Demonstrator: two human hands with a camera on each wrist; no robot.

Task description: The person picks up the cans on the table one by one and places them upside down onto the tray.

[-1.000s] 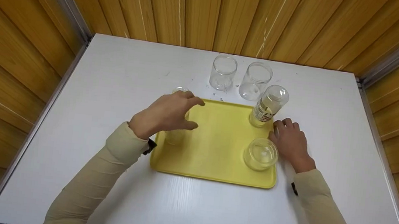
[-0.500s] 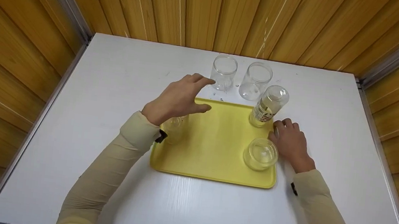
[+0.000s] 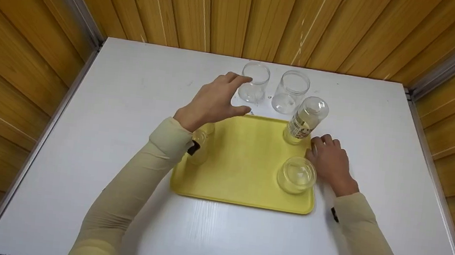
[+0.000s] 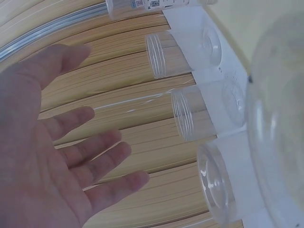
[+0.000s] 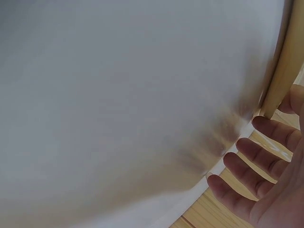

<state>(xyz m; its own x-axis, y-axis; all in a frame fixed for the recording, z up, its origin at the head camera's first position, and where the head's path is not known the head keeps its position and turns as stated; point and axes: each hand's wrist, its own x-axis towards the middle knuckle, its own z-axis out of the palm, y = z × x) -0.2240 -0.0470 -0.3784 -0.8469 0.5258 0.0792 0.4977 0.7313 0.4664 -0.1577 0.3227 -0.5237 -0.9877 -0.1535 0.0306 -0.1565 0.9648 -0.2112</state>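
Note:
My left hand (image 3: 215, 100) hovers above the back left part of the yellow tray (image 3: 245, 163), thumb and fingers spread, holding nothing. Its fingertips appear in front of a clear jar (image 3: 253, 90) behind the tray; the left wrist view shows a gap between the hand and this jar (image 4: 209, 111). On the tray's left side another clear container (image 3: 198, 156) is partly hidden by my wrist. My right hand (image 3: 330, 163) rests on the table by the tray's right edge, fingers (image 5: 244, 173) loosely bent, holding nothing. A labelled clear bottle (image 3: 305, 121) and a short clear jar (image 3: 296, 175) stand near it.
A second tall clear jar (image 3: 290, 94) stands behind the tray, between the first jar and the bottle. One more clear jar (image 4: 213, 183) shows in the left wrist view. Wood-patterned panels (image 3: 226, 15) enclose the white table (image 3: 130, 87) at the back and sides.
My left hand has moved from over the container on the tray's left side, back and to the right towards the jars behind the tray. My right hand has stayed in place.

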